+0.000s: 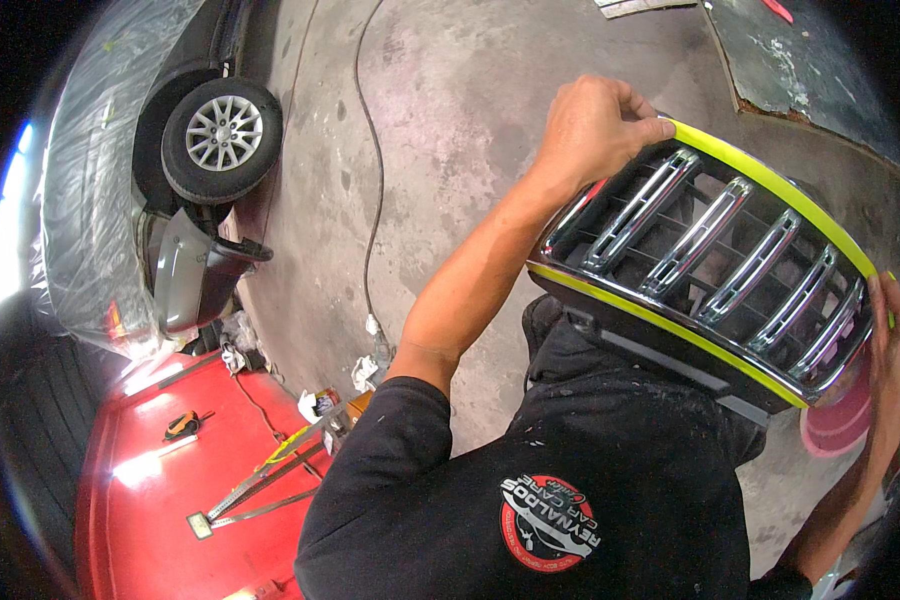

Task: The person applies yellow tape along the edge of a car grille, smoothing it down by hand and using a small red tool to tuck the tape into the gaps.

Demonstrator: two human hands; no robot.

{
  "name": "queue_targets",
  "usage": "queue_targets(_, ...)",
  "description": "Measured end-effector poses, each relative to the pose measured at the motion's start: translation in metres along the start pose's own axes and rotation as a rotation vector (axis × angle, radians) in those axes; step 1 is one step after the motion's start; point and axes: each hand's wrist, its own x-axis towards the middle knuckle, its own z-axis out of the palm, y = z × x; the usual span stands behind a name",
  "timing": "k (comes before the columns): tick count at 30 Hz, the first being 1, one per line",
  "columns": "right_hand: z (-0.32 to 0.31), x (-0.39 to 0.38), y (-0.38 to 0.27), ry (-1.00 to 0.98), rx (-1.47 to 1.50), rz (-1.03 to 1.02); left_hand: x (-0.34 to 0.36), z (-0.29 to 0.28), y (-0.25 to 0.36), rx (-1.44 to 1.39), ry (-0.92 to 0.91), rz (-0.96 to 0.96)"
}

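Observation:
A black car grille (700, 237) with several chrome slats is held tilted in front of my body, at the right. Yellow-green masking tape (785, 192) runs along its far edge, and another strip (660, 327) lines the near edge. At the far left corner, my left hand (600, 130) is closed, thumb and finger pinching the end of the far strip. My right hand (888, 345) grips the grille's right end, fingers bent over the rim. A bit of yellow-green shows beside those fingers; whether it is a tape roll I cannot make out.
At the left stands a car with a silver wheel (224, 133) and plastic sheeting (100, 190). A red panel (160, 480) lies lower left, with tools on it. A dark hose (377, 170) crosses the concrete floor. A pink bucket (835, 425) is below my right hand.

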Motion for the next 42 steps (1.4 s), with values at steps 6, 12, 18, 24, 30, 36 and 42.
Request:
queue_targets(6, 0.006, 0.002, -0.002, -0.029, 0.059, 0.044, 0.0, 0.001, 0.0, 0.02, 0.009, 0.004)
queue_targets(12, 0.018, 0.001, 0.005, -0.066, 0.067, 0.051, -0.003, 0.001, 0.004, 0.036, 0.014, -0.005)
queue_targets(18, 0.039, -0.003, 0.015, -0.171, 0.044, 0.058, -0.002, 0.003, 0.001, 0.061, 0.036, 0.024)
queue_targets(24, -0.012, 0.011, -0.015, 0.008, 0.224, 0.046, -0.004, 0.008, 0.002, 0.097, 0.094, 0.112)
queue_targets(30, -0.022, 0.029, -0.038, 0.092, 0.541, 0.384, 0.002, 0.006, -0.006, 0.273, 0.083, 0.454)
queue_targets(36, -0.031, 0.025, -0.044, 0.133, 0.522, 0.419, 0.013, 0.014, 0.003, 0.235, 0.075, 0.721)
queue_targets(42, 0.014, 0.032, -0.029, 0.209, 0.551, 0.383, 0.014, 0.005, 0.004, 0.165, -0.144, 0.486)
